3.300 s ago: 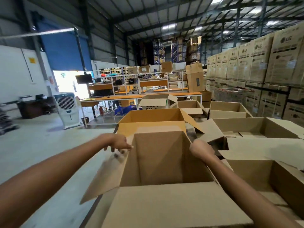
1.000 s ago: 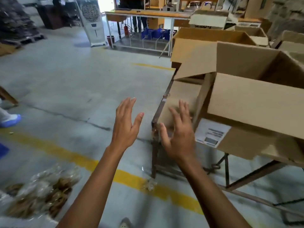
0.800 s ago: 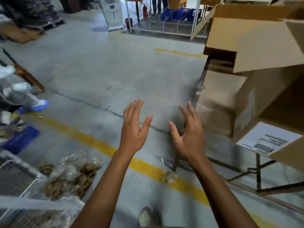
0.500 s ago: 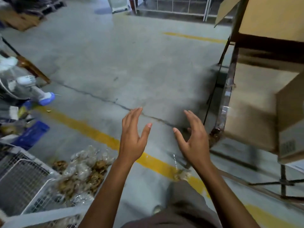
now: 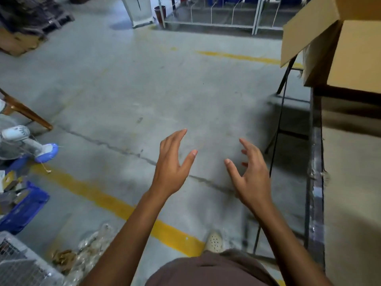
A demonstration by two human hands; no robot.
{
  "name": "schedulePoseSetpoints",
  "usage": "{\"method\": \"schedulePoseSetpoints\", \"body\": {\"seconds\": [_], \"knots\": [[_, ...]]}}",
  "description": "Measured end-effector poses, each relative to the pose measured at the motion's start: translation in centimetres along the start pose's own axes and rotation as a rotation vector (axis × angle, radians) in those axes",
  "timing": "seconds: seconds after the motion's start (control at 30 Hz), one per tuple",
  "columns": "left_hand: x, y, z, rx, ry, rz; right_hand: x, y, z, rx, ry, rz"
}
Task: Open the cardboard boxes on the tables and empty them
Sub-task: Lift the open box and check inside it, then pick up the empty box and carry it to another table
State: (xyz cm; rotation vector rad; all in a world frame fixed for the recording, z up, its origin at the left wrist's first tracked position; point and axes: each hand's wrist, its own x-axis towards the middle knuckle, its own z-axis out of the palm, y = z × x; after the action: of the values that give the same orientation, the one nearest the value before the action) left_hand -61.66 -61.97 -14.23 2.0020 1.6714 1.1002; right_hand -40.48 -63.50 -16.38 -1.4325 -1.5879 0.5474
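Note:
My left hand point(image 5: 174, 162) and my right hand point(image 5: 250, 173) hover in mid-air over the concrete floor, palms facing each other, fingers spread, holding nothing. An open cardboard box point(image 5: 350, 50) with a flap hanging down stands on the metal-framed table point(image 5: 315, 162) at the upper right, well away from both hands. A flat brown cardboard surface point(image 5: 352, 182) lies along the table edge at the right.
Clear plastic bags of brown items point(image 5: 86, 254) lie on the floor at lower left beside a wire mesh crate point(image 5: 18, 265) and a blue bin point(image 5: 22, 209). A yellow floor line point(image 5: 115, 205) runs under my arms. A fallen white fan point(image 5: 24, 141) lies at left.
My view has swung left and down, away from the boxes toward the floor. Both hands stayed raised and empty; the table and boxes slid to the right edge.

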Motion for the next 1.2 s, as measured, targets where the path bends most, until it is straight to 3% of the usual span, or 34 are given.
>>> {"method": "schedulePoseSetpoints", "body": {"seconds": [0.37, 0.67, 0.9, 1.2], "knots": [[19.4, -1.5, 6.7, -0.093, -0.098, 0.137, 16.0, 3.7, 0.3, -0.085, 0.182, 0.047], [40.3, -1.0, 14.4, -0.18, -0.189, 0.423, 31.5, 5.9, -1.2, -0.198, 0.432, 0.084], [55.6, 2.4, 19.4, -0.249, -0.285, 0.661, 43.3, 6.8, -3.1, -0.272, 0.653, 0.155], [69.2, 9.9, 28.3, -0.327, -0.397, 0.826, 52.6, 11.0, -9.4, -0.417, 0.854, 0.258]]}}
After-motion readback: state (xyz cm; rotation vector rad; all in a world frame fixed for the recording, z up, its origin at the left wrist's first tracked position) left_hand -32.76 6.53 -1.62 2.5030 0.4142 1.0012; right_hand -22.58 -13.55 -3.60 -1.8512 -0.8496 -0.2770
